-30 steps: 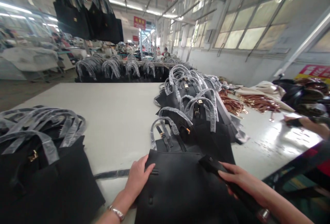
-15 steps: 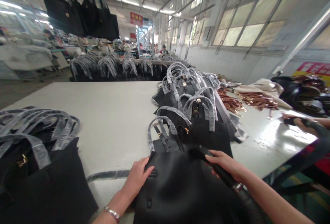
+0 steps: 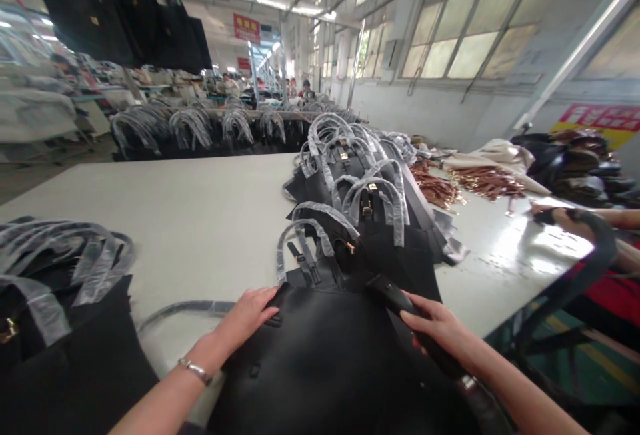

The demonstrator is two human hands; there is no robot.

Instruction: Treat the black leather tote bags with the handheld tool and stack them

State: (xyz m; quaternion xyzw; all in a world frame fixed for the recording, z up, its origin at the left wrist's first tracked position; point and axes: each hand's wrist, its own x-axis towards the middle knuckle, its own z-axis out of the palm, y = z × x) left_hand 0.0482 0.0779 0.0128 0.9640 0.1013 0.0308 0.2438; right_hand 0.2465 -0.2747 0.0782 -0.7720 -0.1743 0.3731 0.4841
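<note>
Holding black bag (image 3: 330, 355) just this side of bag pile (image 3: 345, 171) | L hand (image 3: 250, 315): gripping bag's top-L corner, thumb in front | R hand (image 3: 435, 325): wrapped round blk tool (image 3: 393, 293), nose nr top edge | chg: bag's lower-L flares wider vs. moment ago; work on it prob. ongoing

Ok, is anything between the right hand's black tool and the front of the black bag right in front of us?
Nothing visible. The right hand holds the black tool at the upper right of the black bag. The left hand is at the upper left corner, off to the side.
</note>
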